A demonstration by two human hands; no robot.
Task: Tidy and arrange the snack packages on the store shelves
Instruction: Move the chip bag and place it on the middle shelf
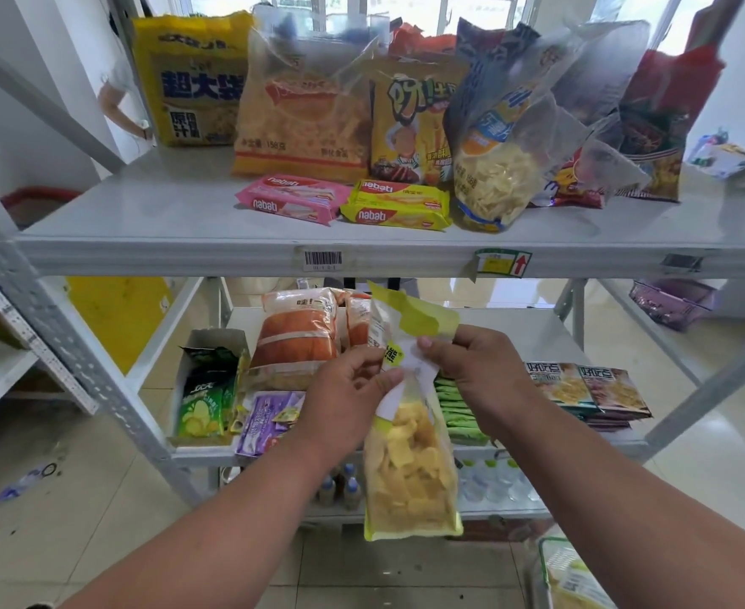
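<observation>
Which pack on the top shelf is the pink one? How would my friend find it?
Look at the top shelf, near its front edge. Two flat wafer packs lie side by side before the tall bags. The pink wafer pack is the left one; its neighbour, the yellow wafer pack, is yellow.

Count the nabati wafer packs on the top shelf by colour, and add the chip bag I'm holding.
Pink nabati wafer pack: 1
Yellow nabati wafer pack: 1
Yellow-green chip bag, held by the left hand and right hand: 1
Total: 3
</observation>
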